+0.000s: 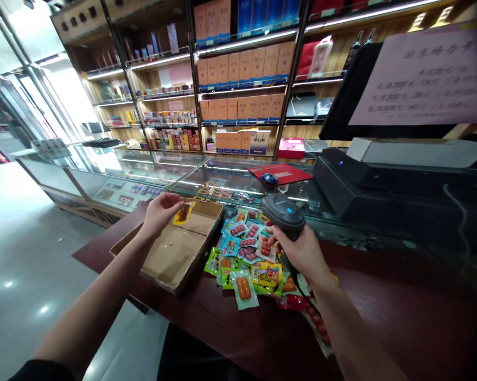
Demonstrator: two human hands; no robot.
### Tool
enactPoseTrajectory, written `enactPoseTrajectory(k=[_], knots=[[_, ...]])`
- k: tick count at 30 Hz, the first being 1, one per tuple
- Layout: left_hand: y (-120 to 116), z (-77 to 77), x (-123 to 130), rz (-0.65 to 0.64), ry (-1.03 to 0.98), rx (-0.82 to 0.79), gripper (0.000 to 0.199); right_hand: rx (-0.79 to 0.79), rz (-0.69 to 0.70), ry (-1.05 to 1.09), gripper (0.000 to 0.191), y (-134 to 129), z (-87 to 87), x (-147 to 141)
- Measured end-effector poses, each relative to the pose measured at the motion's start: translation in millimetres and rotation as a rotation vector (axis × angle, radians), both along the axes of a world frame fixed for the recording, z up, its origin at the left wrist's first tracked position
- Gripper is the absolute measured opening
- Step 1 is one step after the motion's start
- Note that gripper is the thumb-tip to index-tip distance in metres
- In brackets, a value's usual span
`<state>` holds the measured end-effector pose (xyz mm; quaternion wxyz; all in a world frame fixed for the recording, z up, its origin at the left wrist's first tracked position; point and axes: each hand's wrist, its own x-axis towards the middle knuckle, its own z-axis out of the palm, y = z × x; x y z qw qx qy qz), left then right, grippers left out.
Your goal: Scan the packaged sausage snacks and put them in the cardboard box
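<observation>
My left hand [161, 212] pinches a small yellow snack packet [184, 212] above the far part of a shallow cardboard box [178, 251]. Inside the box only brown cardboard and a few tiny scraps show. My right hand [304, 253] is wrapped round the handle of a black barcode scanner [282, 211], whose head has a blue light. Beneath and beside the scanner lies a pile of snack packets, among them a clear packet of small sausages [243, 288], a yellow packet [267, 274] and a light-blue one [230, 245]. The scanner's cable hangs down over the packets.
Everything rests on a dark red-brown tabletop [230, 338]. Behind it runs a glass display counter [182, 172] with a red mat [289, 173] and a blue mouse [269, 179]. At the right stands a black terminal [381, 185] with a paper sign [424, 79]. Shelves of boxes line the wall.
</observation>
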<state>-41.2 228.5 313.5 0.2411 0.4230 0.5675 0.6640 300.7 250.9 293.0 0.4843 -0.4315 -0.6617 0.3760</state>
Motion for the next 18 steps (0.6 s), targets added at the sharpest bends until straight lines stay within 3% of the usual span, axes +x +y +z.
enactPoseTrajectory(k=[3, 6, 12, 18], knots=[[-6, -8.3, -3, 0.023, 0.137, -0.023, 0.036, 0.001, -0.015, 0.024, 0.029, 1, 5.0, 6], [5, -18.3, 19, -0.061, 0.164, -0.022, 0.033, 0.020, -0.037, 0.071, 0.029, 1, 12.1, 15], [47, -43.6, 114, -0.379, 0.203, -0.119, 0.028, 0.028, -0.124, 0.112, 0.031, 5, 23.9, 36], [72, -72.6, 190, -0.613, 0.615, -0.227, 0.029, 0.028, -0.167, 0.111, 0.036, 10, 22.3, 46]])
